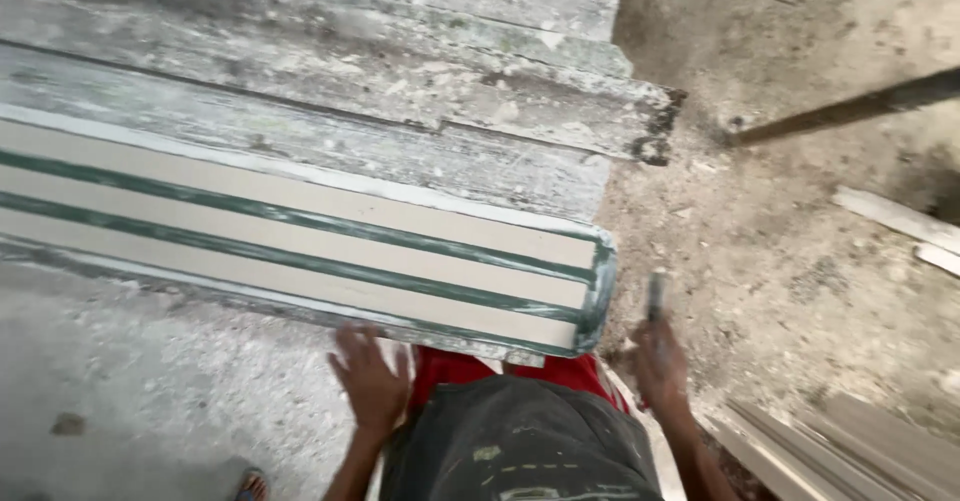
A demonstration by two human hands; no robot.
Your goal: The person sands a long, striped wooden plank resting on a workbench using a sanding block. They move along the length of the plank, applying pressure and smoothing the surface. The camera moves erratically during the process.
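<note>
Long pale moulded beam with green stripes point(300, 231), lying across weathered planks point(350, 71) above dusty ground point(800, 281). Left hand point(370, 381) spread flat at beam's near edge; right hand point(660, 361) closed around slim tool point(656, 296). Steadying stage, apparently; next move calling for tool brought to rounded beam end.

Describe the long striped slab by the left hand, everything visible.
The slab is long and flat, cream-coloured on top with two dark green stripes along its length and a green border curving round its rounded right end. It looks like plaster or cement, and its edges are smeared with pale crust. It lies level on rough, spattered grey planks, reaching from the picture's left edge to about the middle. The left hand rests open against its near edge. The right hand is apart from it and has a grip on a thin tool.
</note>
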